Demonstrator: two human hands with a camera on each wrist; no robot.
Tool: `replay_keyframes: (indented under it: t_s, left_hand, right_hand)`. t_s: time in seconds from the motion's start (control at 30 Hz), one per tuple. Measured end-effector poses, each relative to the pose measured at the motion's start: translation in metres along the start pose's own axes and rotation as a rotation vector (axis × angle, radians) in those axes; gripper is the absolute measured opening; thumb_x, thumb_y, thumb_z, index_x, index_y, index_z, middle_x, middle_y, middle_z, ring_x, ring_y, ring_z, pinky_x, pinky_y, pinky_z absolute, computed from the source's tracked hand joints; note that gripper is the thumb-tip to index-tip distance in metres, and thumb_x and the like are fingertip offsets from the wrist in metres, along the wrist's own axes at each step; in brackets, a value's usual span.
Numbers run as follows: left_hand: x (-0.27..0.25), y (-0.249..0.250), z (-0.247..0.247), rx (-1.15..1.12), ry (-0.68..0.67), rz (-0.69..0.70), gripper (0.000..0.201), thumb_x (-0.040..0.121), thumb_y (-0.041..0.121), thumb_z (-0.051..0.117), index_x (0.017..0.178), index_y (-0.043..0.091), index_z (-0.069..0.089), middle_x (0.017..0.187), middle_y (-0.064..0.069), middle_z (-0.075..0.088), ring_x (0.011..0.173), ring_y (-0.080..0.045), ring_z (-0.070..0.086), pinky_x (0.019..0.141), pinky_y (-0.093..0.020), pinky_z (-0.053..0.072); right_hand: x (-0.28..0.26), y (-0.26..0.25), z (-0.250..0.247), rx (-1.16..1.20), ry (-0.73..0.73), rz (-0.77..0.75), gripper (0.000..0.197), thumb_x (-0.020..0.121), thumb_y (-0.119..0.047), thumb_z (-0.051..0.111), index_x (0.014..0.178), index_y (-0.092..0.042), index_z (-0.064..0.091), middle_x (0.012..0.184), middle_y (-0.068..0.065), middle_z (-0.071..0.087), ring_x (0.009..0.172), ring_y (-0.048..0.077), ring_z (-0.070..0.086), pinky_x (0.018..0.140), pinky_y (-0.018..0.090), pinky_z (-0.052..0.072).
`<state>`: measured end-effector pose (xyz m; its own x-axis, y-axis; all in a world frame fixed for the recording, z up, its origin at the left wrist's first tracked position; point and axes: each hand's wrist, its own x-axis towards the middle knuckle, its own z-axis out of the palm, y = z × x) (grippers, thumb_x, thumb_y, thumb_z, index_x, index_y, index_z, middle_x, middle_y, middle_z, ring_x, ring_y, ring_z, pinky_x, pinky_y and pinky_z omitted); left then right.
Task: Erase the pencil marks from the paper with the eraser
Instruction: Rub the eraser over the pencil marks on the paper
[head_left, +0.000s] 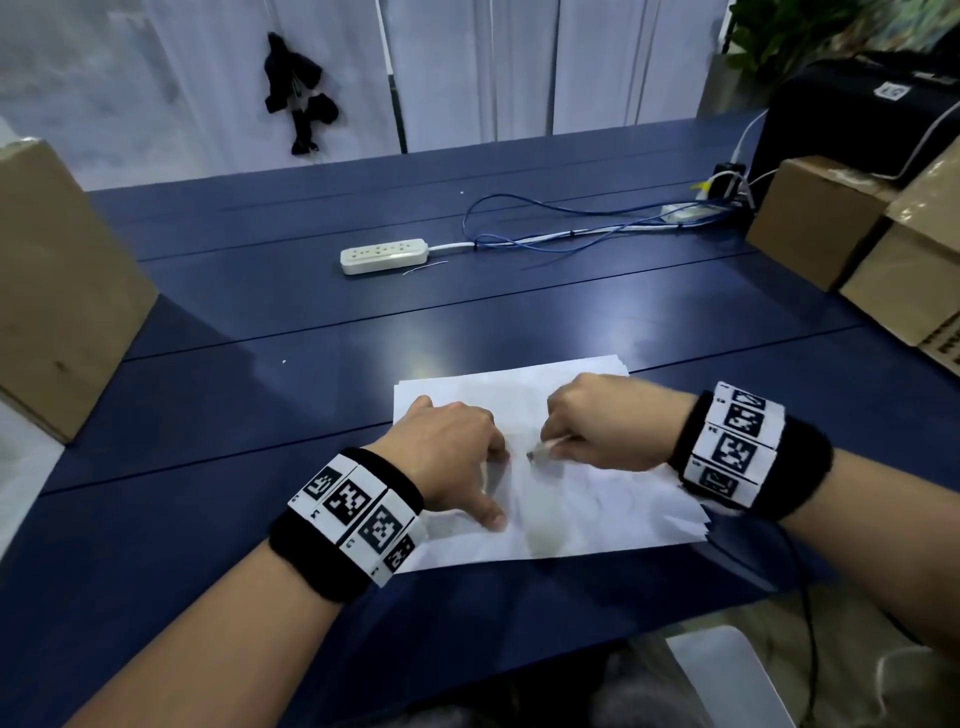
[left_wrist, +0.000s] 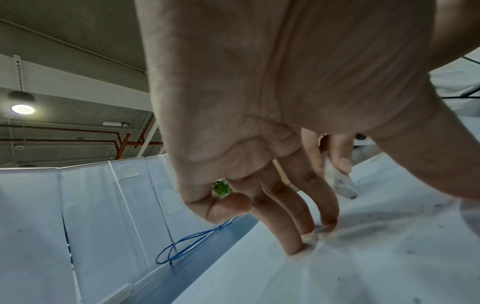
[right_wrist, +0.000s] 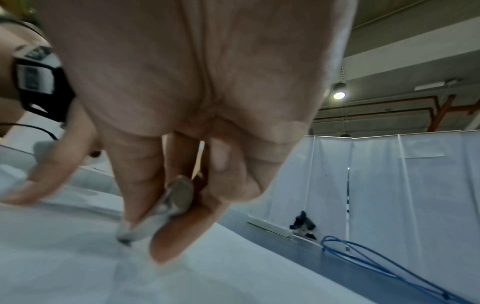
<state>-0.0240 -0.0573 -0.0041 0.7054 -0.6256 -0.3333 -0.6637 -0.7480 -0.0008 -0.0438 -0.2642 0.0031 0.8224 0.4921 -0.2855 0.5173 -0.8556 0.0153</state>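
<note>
Down at the near edge of the desk (head_left: 260, 322) lies the paper (head_left: 587, 519), a loose stack of white sheets with faint grey pencil smudges across it. Right hand (head_left: 608, 421) is curled, thumb and fingers pinching the eraser (head_left: 543, 449), a small white piece gone dark at its tip, and that tip is down on the sheet near the middle. From the right wrist view the eraser (right_wrist: 155, 218) sits clamped between thumb and forefinger, tilted, its grey end touching the page. Left hand (head_left: 457, 447) is just beside it, spread, fingertips (left_wrist: 296, 246) pressed straight down on the paper and the thumb planted nearer the front edge. The two hands are close, only a narrow strip of page between them.

Outward now: the sheet's near corners fan out slightly on the right, by the right wristband. Beyond the paper the blue desk runs open up to a white power strip (head_left: 384, 254), well apart from the work, with a blue cable (head_left: 545, 228) looping off to the right. Cardboard boxes (head_left: 841, 234) crowd the right edge, another cardboard box (head_left: 62, 280) stands at the left edge, both clear of the hands. White partition panels (head_left: 467, 67) close off the far side.
</note>
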Motion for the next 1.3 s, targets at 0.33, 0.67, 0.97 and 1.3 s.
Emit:
replay_keyframes:
  t_s: [0.33, 0.67, 0.97, 1.3]
  left_hand:
    - [0.000, 0.002, -0.002, 0.011, -0.014, -0.001, 0.062, 0.064, 0.073, 0.074, 0.110, 0.032, 0.065, 0.111, 0.013, 0.057, 0.104, -0.013, 0.054, 0.090, -0.037, 0.033]
    - [0.002, 0.002, -0.002, 0.005, -0.017, -0.008, 0.057, 0.063, 0.072, 0.075, 0.101, 0.031, 0.064, 0.107, 0.013, 0.056, 0.101, -0.013, 0.054, 0.088, -0.036, 0.032]
    - [0.002, 0.001, -0.001, -0.002, -0.015, -0.015, 0.059, 0.061, 0.073, 0.076, 0.101, 0.032, 0.063, 0.108, 0.014, 0.057, 0.102, -0.012, 0.054, 0.088, -0.035, 0.032]
    - [0.003, 0.002, -0.004, 0.000, -0.016, -0.021, 0.067, 0.060, 0.073, 0.077, 0.111, 0.031, 0.065, 0.108, 0.014, 0.059, 0.105, -0.013, 0.055, 0.090, -0.037, 0.033]
  right_hand:
    - [-0.004, -0.003, -0.001, 0.014, -0.027, 0.029, 0.026, 0.096, -0.035, 0.050, 0.099, -0.019, 0.072, 0.100, 0.004, 0.067, 0.101, 0.027, 0.061, 0.083, 0.040, 0.053]
    - [-0.023, -0.013, 0.003, 0.080, -0.099, -0.201, 0.021, 0.095, -0.029, 0.055, 0.103, -0.019, 0.072, 0.099, 0.004, 0.065, 0.092, 0.024, 0.060, 0.079, 0.030, 0.047]
    - [-0.029, -0.013, 0.010, 0.109, -0.022, -0.240, 0.021, 0.096, -0.028, 0.057, 0.108, -0.018, 0.072, 0.103, 0.001, 0.064, 0.092, 0.023, 0.060, 0.080, 0.034, 0.046]
    - [-0.002, 0.006, -0.002, -0.091, -0.031, 0.012, 0.027, 0.097, -0.033, 0.050, 0.095, -0.015, 0.069, 0.102, 0.005, 0.064, 0.099, 0.029, 0.060, 0.081, 0.040, 0.052]
